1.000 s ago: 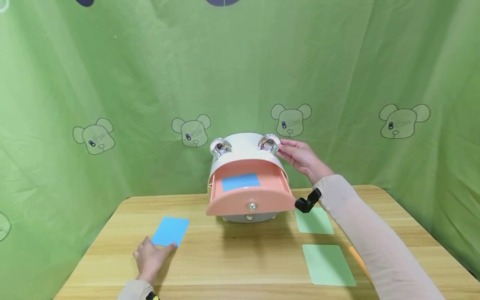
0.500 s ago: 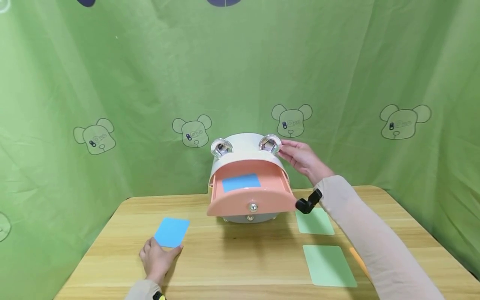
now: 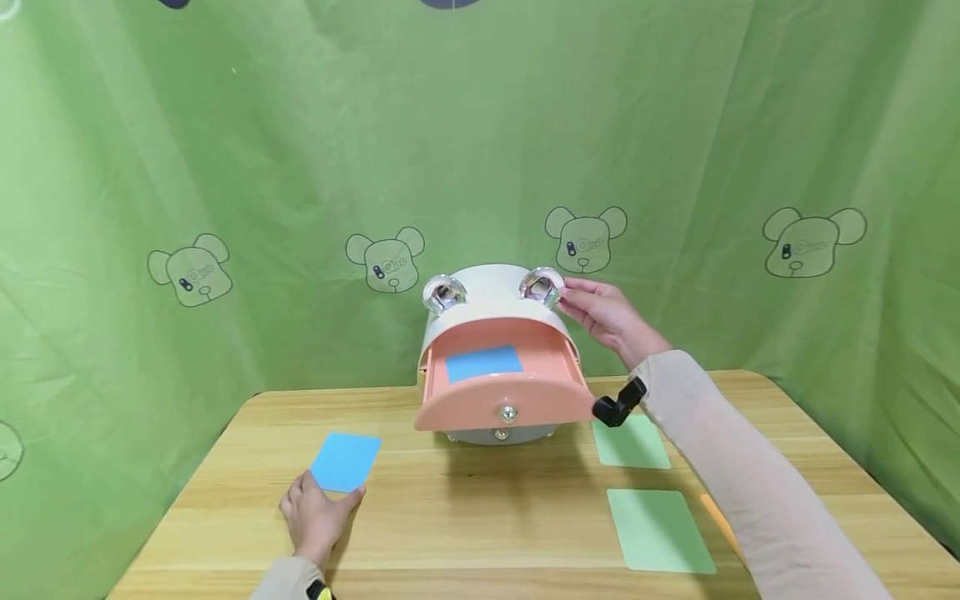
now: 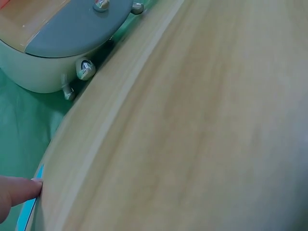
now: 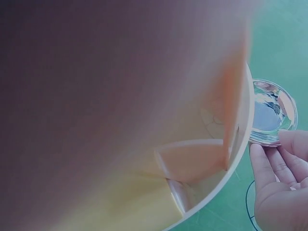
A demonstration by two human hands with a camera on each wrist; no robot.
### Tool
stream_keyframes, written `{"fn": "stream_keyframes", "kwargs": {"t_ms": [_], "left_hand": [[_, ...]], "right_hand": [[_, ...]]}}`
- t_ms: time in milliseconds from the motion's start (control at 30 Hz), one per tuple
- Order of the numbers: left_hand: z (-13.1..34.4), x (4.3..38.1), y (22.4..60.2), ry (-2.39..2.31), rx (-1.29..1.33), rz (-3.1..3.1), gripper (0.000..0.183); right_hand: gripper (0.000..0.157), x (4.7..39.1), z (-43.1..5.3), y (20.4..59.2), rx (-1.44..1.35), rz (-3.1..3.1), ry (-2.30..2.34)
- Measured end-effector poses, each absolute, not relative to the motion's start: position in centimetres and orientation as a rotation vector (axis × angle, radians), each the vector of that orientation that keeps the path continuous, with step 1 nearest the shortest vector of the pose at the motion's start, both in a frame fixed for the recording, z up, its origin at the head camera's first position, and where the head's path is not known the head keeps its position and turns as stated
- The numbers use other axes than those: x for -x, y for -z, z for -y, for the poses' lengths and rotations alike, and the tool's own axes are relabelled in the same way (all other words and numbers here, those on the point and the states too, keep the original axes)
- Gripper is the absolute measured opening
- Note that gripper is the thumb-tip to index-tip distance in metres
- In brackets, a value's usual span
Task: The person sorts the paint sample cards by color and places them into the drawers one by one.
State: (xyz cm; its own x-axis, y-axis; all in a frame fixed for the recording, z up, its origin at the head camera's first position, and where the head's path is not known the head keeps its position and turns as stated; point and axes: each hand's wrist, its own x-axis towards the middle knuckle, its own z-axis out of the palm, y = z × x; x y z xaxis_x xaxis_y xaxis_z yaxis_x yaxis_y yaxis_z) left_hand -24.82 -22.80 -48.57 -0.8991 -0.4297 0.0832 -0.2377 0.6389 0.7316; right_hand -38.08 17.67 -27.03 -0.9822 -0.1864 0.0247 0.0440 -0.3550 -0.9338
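Observation:
A white frog-faced drawer box (image 3: 491, 287) stands at the back of the table, its salmon upper drawer (image 3: 487, 407) pulled out. Inside that drawer lies a blue card (image 3: 483, 363). My right hand (image 3: 606, 315) pinches the outer rim of the box's right silver eye (image 3: 542, 287); in the right wrist view, thumb and fingers meet its edge. At the table's left, my left hand (image 3: 315, 517) rests by another blue card (image 3: 347, 462), thumb and fingers spread along its near edge. In the left wrist view, a fingertip (image 4: 36, 185) touches that card.
Two green cards (image 3: 660, 531) lie right of the box, one behind the other. Part of an orange card (image 3: 722, 527) shows beside my right sleeve (image 3: 738, 471). Below the salmon drawer is a grey drawer front (image 4: 77, 29). A green curtain (image 3: 480, 167) hangs behind the table.
My left hand has shifted slightly right along the near edge of the blue card, which stays in place. My right hand has kept its hold on the silver eye.

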Motion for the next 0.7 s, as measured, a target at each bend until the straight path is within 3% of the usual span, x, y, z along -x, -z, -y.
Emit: {"fn": "stream_keyframes", "kwargs": {"t_ms": [167,400,700], "left_hand": [[22.7,24.9,48.4,1.103,-0.539,2.614,0.1],[22.7,25.1,48.2,1.106,-0.548,2.624,0.101],[23.2,25.5,47.2,1.065,-0.562,2.675,0.105]], "right_hand": [[0.04,38.1,-17.7,27.0,0.193,-1.703,2.466],[0.028,38.1,-17.7,27.1,0.199,-1.682,2.481],[0.036,38.1,-17.7,27.1,0.2,-1.711,2.467]]}}
